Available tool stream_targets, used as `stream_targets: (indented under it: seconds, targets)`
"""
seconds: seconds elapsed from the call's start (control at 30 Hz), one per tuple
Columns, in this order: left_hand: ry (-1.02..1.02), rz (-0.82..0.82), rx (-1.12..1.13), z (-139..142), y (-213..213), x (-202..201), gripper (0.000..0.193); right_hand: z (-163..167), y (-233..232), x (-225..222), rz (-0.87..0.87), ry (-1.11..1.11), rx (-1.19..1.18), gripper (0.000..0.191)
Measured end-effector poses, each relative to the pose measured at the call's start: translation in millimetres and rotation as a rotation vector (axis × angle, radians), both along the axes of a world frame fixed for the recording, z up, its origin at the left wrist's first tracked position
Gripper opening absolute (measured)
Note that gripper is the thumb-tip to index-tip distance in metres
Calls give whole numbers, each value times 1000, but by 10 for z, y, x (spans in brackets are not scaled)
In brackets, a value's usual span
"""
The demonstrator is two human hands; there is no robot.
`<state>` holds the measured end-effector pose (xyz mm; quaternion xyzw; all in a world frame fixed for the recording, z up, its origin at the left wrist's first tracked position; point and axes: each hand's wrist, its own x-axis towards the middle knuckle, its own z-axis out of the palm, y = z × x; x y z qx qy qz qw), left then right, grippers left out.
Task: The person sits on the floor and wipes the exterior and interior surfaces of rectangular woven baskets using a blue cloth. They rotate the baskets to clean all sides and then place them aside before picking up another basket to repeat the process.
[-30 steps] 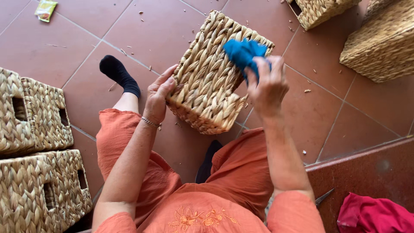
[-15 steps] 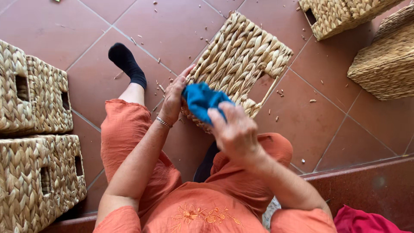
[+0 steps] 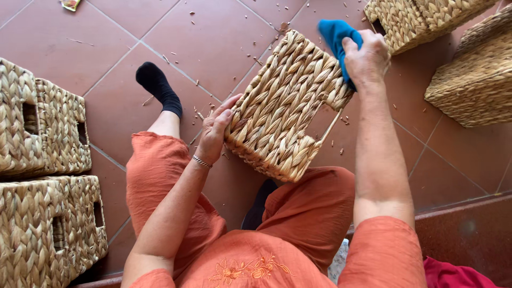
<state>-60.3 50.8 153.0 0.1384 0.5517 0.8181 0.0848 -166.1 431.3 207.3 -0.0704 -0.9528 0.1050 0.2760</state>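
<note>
A woven straw basket [image 3: 282, 106] rests tilted on my right knee, its side facing up. My left hand [image 3: 216, 128] grips its near left edge and steadies it. My right hand [image 3: 365, 56] is closed on a blue cloth [image 3: 336, 37] and presses it against the basket's far top corner. I sit on a ledge in orange clothes, with my left leg in a black sock [image 3: 157, 88] stretched out over the red tiled floor.
Two stacked woven baskets [image 3: 45, 181] stand at the left. More woven baskets [image 3: 469, 69] sit at the top right. Straw bits litter the tiles [image 3: 213, 42]. A red cloth [image 3: 458, 274] lies at the bottom right.
My right hand has swept the blue cloth from the basket's near middle up to its far top corner. The basket has tilted a little; my left hand keeps its hold.
</note>
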Motion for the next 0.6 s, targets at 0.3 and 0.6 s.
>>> stream_targets:
  seconds: [0.3,0.6]
  targets:
    - [-206,404,-223,58,-462,644,63,369,-210,686,363,-422,-1065,42]
    - [-754,512,295,-105,-868,1346,51,697,-1080,1588,573,-338,-1039,31]
